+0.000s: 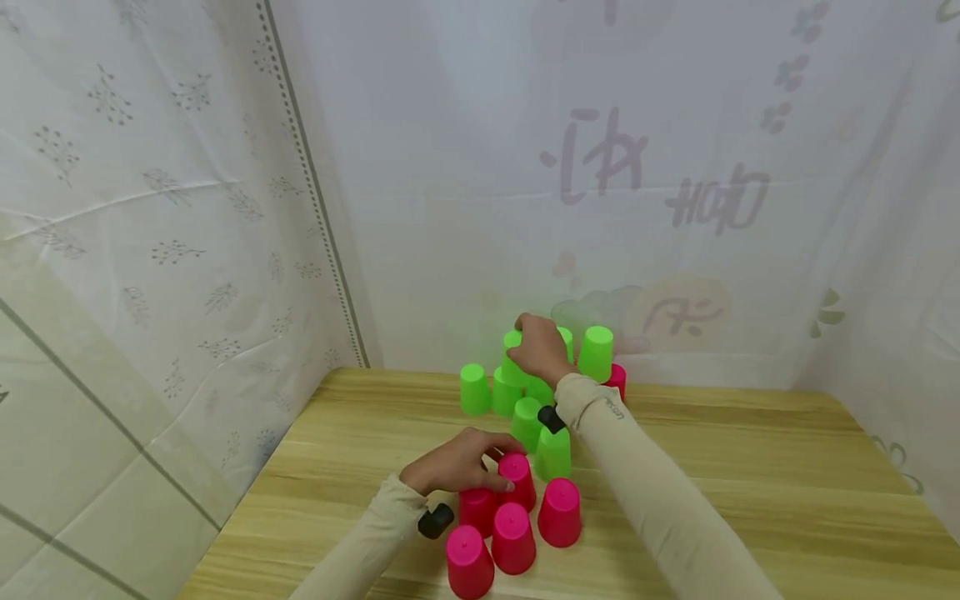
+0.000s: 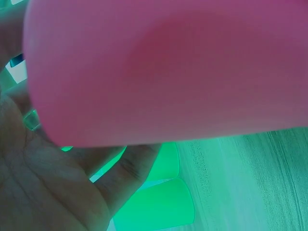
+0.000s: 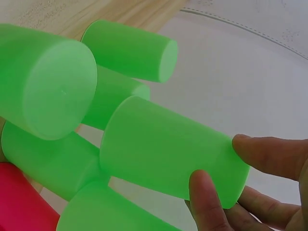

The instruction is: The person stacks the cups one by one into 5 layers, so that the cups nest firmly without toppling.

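Observation:
My right hand pinches an upside-down green cup near its closed end, thumb and fingers on opposite sides. This cup sits in the upper row of a stack of green cups, above a lower green cup. Nearer to me, my left hand grips a pink cup with thumb and fingers around its upper part. That pink cup fills much of the left wrist view; whether it touches the table cannot be told. Several other pink cups stand upside down beside it, one partly under the left hand.
Green cups run in a line from the stack toward the pink ones. At the stack's right, a green cup stands above a partly hidden pink cup. Patterned curtains hang behind the wooden table.

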`<state>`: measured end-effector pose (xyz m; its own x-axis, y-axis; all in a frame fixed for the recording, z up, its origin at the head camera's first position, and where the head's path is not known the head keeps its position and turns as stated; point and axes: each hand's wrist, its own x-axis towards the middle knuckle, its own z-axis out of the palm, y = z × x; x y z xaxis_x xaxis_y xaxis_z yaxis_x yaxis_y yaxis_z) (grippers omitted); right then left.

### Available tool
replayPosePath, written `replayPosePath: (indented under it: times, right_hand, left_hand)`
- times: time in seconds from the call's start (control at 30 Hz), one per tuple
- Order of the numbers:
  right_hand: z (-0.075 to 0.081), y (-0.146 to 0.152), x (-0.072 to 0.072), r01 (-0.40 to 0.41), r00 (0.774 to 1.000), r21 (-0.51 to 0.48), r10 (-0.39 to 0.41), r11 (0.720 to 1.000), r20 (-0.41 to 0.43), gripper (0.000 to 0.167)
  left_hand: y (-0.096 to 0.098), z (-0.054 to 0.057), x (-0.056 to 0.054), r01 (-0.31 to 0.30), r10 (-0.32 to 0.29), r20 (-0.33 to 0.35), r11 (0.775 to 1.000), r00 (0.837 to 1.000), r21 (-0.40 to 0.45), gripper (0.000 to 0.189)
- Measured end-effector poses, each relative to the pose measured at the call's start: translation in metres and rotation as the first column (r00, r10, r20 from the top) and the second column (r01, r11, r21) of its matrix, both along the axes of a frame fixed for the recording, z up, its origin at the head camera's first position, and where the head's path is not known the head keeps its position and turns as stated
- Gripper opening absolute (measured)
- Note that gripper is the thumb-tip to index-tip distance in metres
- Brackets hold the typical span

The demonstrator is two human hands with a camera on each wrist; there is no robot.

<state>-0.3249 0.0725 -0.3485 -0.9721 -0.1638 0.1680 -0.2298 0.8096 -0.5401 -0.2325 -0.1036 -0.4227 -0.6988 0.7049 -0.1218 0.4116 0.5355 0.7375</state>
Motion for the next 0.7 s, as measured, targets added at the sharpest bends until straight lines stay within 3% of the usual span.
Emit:
replayPosePath:
  times: [0.33,0.53,0.7]
  right_hand:
    - [0.001,-0.001,-0.003,-0.002,1.0,-0.026,0.002,1.0,0.002,0.045]
    - [0.002,-0.001,-0.004,0.007,1.0,-0.022,-0.007,1.0,-0.001,0.046]
    - [0.004,-0.002,-0.002,-0.001,1.0,0.006,0.001,1.0,-0.013,0.05]
  left_hand:
    - [-0.008,0.005,-0.002,-0.006,0.008,-0.046,1.0,0.999,0.031,0.041]
    - [-0.017,0.017,-0.004,-0.042,0.047,-0.067,0.996,0.997,0.073,0.042]
    - [-0.033,0.031,-0.006,-0.108,0.112,-0.086,0.993,0.99,0.054,0.045]
